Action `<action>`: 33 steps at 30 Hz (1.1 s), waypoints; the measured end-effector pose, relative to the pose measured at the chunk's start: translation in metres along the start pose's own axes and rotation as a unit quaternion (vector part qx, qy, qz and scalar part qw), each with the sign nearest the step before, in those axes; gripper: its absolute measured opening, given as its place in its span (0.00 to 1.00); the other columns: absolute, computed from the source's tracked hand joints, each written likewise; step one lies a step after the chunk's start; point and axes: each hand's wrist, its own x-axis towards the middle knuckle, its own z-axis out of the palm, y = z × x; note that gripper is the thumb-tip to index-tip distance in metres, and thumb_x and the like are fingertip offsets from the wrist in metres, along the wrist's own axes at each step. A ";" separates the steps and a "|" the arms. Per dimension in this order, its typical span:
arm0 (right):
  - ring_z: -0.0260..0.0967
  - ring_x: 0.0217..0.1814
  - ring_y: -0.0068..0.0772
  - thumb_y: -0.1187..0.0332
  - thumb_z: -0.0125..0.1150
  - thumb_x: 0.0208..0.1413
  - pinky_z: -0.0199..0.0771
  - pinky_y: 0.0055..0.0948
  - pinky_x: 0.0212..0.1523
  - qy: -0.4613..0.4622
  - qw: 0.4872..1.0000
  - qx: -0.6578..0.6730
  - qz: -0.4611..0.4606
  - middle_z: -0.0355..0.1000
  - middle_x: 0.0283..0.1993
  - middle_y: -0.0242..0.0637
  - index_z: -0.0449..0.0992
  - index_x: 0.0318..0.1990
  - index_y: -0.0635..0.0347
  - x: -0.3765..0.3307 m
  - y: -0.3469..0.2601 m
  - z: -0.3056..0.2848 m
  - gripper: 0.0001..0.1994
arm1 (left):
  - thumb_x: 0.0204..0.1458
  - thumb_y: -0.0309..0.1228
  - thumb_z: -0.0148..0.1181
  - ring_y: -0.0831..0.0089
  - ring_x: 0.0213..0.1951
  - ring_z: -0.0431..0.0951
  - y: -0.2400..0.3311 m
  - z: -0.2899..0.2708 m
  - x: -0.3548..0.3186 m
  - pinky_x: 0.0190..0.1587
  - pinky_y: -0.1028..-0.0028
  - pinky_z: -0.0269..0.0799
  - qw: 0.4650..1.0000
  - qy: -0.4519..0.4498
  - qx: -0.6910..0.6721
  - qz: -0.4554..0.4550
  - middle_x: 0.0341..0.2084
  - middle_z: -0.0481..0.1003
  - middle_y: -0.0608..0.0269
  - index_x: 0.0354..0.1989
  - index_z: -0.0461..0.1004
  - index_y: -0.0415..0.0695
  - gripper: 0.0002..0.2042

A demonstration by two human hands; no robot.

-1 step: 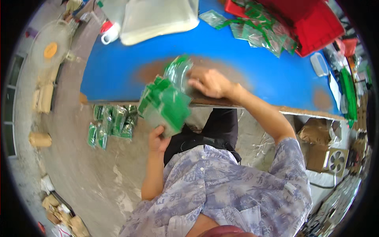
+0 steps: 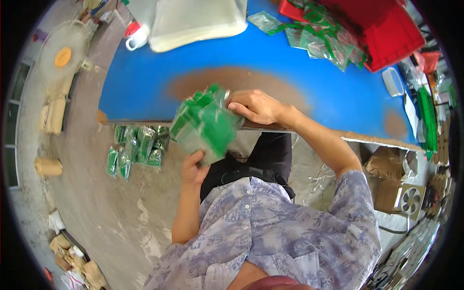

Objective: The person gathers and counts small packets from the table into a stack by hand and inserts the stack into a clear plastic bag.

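Observation:
My left hand [image 2: 194, 169] is closed on the lower end of a fanned stack of green and clear plastic packets [image 2: 205, 128], held tilted in front of the table's near edge. At the stack's upper right, my right hand [image 2: 258, 106] has its fingers curled around the edge of a clear packet [image 2: 223, 98]. That packet is blurred and overlaps the stack, so where it ends is hard to see. Beneath the right hand lies the front of the blue table [image 2: 328, 96], its surface worn brown in the middle.
Loose green-edged packets [image 2: 324, 41] spill beside a red bin [image 2: 391, 36] at the far right. A pale, shallow tray [image 2: 198, 24] and a red-and-white cup [image 2: 137, 36] stand at the far left. Bundled green packets [image 2: 142, 145] lie below the table edge. A fan [image 2: 63, 57] stands left.
My right hand has drawn slightly nearer with the clear packet, which was bowed out above the stack and now lies against it. My left hand keeps its hold nearly in place.

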 end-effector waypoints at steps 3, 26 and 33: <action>0.74 0.48 0.59 0.57 0.51 0.66 0.75 0.48 0.49 0.088 0.981 0.012 0.172 0.78 0.40 0.51 0.78 0.42 0.62 0.037 0.025 -0.007 0.17 | 0.48 0.22 0.65 0.58 0.61 0.70 0.000 0.006 0.001 0.67 0.55 0.63 0.999 0.036 0.034 0.017 0.59 0.71 0.56 0.65 0.62 0.38 0.32; 0.58 0.71 0.55 0.78 0.52 0.57 0.56 0.50 0.72 0.043 0.998 0.000 0.041 0.71 0.60 0.48 0.72 0.49 0.64 -0.019 0.019 0.019 0.12 | 0.42 0.22 0.67 0.56 0.61 0.71 0.008 -0.027 0.023 0.67 0.54 0.64 0.991 -0.058 -0.114 -0.044 0.58 0.72 0.54 0.63 0.65 0.37 0.34; 0.69 0.61 0.53 0.76 0.51 0.63 0.65 0.44 0.65 0.237 0.894 0.353 0.139 0.71 0.59 0.50 0.70 0.53 0.64 -0.005 -0.015 0.073 0.12 | 0.43 0.22 0.65 0.57 0.61 0.71 -0.002 -0.001 0.022 0.66 0.57 0.66 0.998 -0.033 -0.049 -0.018 0.57 0.72 0.55 0.63 0.64 0.37 0.33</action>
